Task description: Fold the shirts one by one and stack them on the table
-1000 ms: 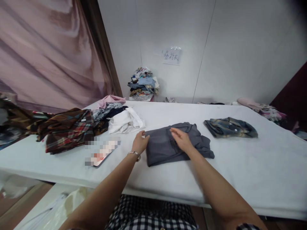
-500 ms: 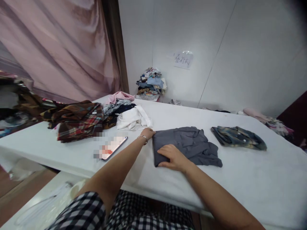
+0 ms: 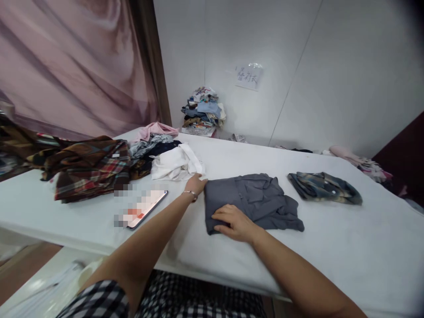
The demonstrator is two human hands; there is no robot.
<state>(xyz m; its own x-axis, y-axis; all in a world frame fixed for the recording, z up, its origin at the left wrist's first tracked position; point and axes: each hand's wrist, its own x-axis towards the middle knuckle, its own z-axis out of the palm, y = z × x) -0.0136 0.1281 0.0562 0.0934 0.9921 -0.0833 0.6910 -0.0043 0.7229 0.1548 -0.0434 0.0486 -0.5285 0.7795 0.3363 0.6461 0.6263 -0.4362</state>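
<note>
Near the frame's centre, the right hand lay flat, fingers spread, pressing the near left corner of the folded grey shirt on the white table. Farther back, the left hand pinched its far left corner; steady, even pressure along that edge would likely keep the fold crisp.

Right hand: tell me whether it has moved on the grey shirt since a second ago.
Yes. The right hand has come back toward the person, from the middle of the folded grey shirt to its near left corner, where it now rests.
</note>
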